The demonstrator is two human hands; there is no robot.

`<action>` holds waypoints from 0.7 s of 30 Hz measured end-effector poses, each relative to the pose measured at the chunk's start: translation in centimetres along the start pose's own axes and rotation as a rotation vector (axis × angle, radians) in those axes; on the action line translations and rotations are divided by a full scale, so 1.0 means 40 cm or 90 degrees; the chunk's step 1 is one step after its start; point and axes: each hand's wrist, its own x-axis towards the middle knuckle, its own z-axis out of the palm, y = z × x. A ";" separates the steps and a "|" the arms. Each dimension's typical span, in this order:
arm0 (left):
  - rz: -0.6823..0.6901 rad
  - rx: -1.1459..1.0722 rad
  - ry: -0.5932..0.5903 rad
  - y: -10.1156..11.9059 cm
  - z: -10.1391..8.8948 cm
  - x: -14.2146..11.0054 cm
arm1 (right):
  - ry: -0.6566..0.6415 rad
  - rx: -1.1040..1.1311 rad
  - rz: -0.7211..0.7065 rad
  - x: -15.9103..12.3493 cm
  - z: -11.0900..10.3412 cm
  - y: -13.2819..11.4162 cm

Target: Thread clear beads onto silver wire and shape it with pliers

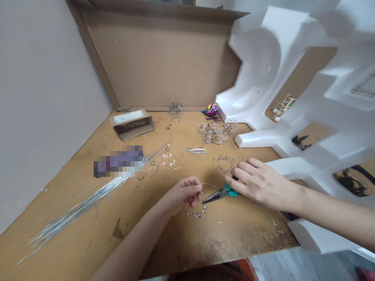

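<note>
Left hand (191, 193): thumb and fingers are pinched together, with the beaded wire (199, 214) apparently gripped between them; the exact grip is hidden by the fingers
Right hand (253, 179): fingers are curled over the teal handles of the pliers (215, 196); the thumb is mostly hidden
Pliers: the nose is pointed left and slightly down, the long axis slanted from the handles at upper right; the tips are set just above the right end of the bead row, though contact cannot be told
Beaded wire: it is hung just below the left fingertips, nearer the left hand than the right, its row curved like a shallow bowl
Look of it: a few clear, shiny round beads are strung on thin wire
Beaded loops (224, 163): they are placed just beyond the right hand
Loose beads (169, 158): they are scattered on the table (146, 226), between the wire bundle (102, 194) and the short wires (197, 150)
</note>
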 end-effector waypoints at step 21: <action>0.083 0.180 0.063 0.002 0.020 -0.008 | -0.192 0.242 0.176 -0.004 0.013 -0.013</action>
